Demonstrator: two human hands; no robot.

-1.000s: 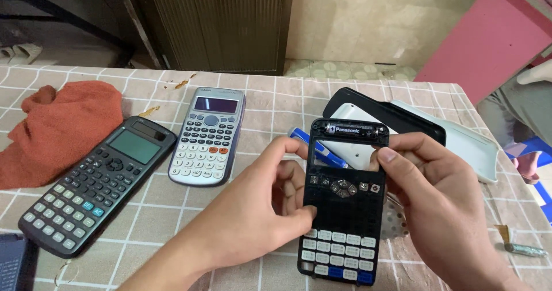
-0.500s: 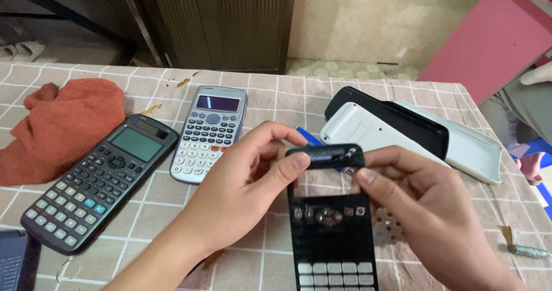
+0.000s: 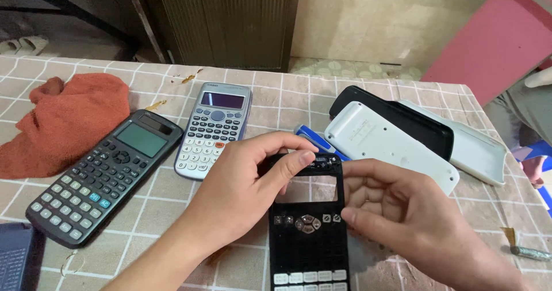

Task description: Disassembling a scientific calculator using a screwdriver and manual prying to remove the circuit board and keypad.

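Observation:
I hold a black calculator front shell [image 3: 309, 233] upright over the table, its screen window an open hole and its keypad facing me. My left hand [image 3: 241, 190] pinches its top left corner between thumb and fingers. My right hand [image 3: 402, 216] grips its right edge at the window. Behind them lie a white calculator back [image 3: 385, 144], a black cover [image 3: 402, 118] and a pale cover [image 3: 477, 150], stacked slantwise. A blue tool [image 3: 313, 139] lies just beyond my left fingers.
A black calculator [image 3: 106, 173] and a silver calculator [image 3: 213, 127] lie at left on the checked tablecloth [image 3: 287, 104]. An orange cloth [image 3: 69, 121] is bunched at far left. A dark device [image 3: 17, 259] sits at the bottom left corner, a battery [image 3: 529, 252] at right.
The black front shell has come away from the white back, which now lies on the table behind. My hands have drawn the shell lower and closer to me.

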